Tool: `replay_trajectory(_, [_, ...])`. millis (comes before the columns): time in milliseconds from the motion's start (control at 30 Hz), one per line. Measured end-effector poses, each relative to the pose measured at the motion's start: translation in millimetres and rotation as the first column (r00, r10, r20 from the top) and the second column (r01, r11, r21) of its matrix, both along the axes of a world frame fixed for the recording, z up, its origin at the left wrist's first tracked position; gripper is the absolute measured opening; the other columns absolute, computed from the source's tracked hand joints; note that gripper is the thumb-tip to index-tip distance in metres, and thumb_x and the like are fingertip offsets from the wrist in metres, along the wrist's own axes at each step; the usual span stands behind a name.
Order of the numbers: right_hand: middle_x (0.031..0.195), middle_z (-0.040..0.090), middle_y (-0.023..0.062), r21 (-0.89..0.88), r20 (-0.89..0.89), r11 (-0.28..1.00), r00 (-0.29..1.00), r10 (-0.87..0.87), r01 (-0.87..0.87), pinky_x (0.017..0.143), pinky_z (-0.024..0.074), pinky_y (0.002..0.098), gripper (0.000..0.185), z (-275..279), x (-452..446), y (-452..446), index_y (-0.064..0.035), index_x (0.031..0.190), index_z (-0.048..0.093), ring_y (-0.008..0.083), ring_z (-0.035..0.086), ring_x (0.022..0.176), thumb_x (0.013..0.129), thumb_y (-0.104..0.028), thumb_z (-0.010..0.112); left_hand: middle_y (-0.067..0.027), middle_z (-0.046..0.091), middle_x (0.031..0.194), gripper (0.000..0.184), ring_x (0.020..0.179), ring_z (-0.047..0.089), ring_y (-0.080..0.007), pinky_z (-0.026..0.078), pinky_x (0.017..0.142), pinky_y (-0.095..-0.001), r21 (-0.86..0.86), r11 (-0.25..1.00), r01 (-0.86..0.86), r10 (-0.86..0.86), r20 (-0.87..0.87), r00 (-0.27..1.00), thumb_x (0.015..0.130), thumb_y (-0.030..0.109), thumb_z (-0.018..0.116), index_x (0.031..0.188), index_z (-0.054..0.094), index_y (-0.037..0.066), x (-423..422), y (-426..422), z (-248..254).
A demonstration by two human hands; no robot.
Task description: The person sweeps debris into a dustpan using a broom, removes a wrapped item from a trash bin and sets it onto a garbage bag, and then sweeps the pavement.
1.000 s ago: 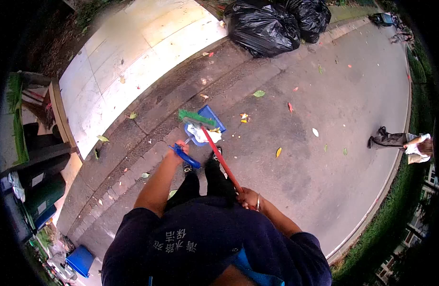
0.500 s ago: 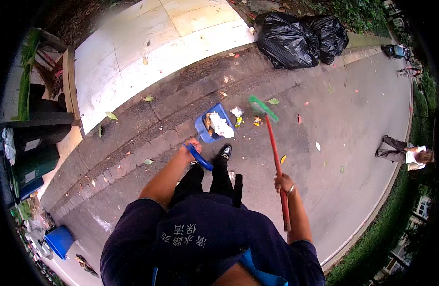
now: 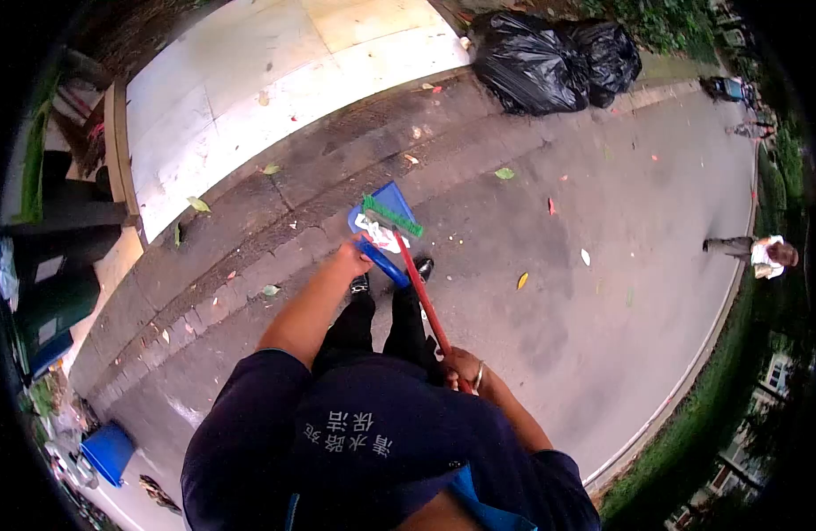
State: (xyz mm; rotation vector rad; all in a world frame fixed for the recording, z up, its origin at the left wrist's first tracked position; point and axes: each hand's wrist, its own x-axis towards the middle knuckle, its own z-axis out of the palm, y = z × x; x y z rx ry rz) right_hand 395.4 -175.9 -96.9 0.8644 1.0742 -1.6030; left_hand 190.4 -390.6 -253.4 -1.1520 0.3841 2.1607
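Note:
My left hand (image 3: 355, 253) is closed round the blue handle (image 3: 383, 264) of a dustpan. The blue dustpan (image 3: 392, 200) lies on the pavement just beyond my feet, with white crumpled litter (image 3: 379, 234) in it. My right hand (image 3: 462, 366) grips the red stick (image 3: 426, 305) of a broom close to my waist. The broom's green bristle head (image 3: 392, 216) is over the dustpan and hides part of the litter.
Black garbage bags (image 3: 534, 66) stand by the kerb ahead. Scattered leaves, among them a yellow one (image 3: 522, 280), lie on the road. A person (image 3: 766, 255) is at the far right. A blue bucket (image 3: 108, 452) and dark bins (image 3: 61, 301) are at the left.
The broom head has swung from the road on the right back over the dustpan, and my right hand has come in to my waist. Yellow and white litter beside the pan no longer shows there.

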Motion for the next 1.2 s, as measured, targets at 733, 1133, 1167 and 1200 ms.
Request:
replay_trajectory(733, [0.065,0.046,0.0083,0.647,-0.257,0.205,0.043,0.965,-0.735,0.056,0.0376,0.0283,0.022,79,-63,26,-0.0005,0.078,0.041,0.0186,0.046,0.061,0.062,-0.012,0.052,-0.0017,0.037,0.056,0.022,0.040,0.035,-0.0101,0.030,0.032,-0.0216,0.551,0.734,-0.397,0.538,-0.115,0.835,0.062,0.010,0.040,0.081,0.040,-0.001,270,-131,89])
replay_trajectory(1133, [0.060,0.039,-0.0009,0.346,-0.529,0.572,0.349,0.774,-0.744,0.045,0.0323,0.0188,0.028,140,-15,-23,-0.0040,0.099,0.041,0.0058,0.037,0.051,0.072,-0.007,0.047,-0.0009,0.037,0.053,0.026,0.040,0.035,-0.0082,0.027,0.032,-0.0191,0.575,0.573,-0.583,0.781,-0.167,0.602,0.064,0.009,0.040,0.087,0.042,-0.004,357,-173,67])
replay_trajectory(1167, [0.060,0.039,-0.0009,0.349,-0.535,0.578,0.349,0.769,-0.738,0.045,0.0323,0.0188,0.028,145,-11,-34,-0.0040,0.099,0.041,0.0058,0.037,0.051,0.072,-0.007,0.047,-0.0009,0.037,0.053,0.026,0.040,0.035,-0.0082,0.027,0.032,-0.0191,0.578,0.579,-0.575,0.777,-0.176,0.605,0.064,0.009,0.040,0.087,0.042,-0.004,364,-183,64])
replay_trajectory(1200, [0.057,0.038,-0.0012,0.131,-0.466,0.658,0.540,0.701,-0.741,0.041,0.0302,0.0183,0.031,154,-9,-47,-0.0044,0.102,0.039,0.0051,0.035,0.047,0.072,-0.007,0.046,-0.0011,0.038,0.054,0.030,0.042,0.035,-0.0085,0.029,0.034,-0.0194,0.600,0.571,-0.560,0.786,-0.204,0.583,0.065,0.009,0.039,0.091,0.041,-0.006,372,-194,61])
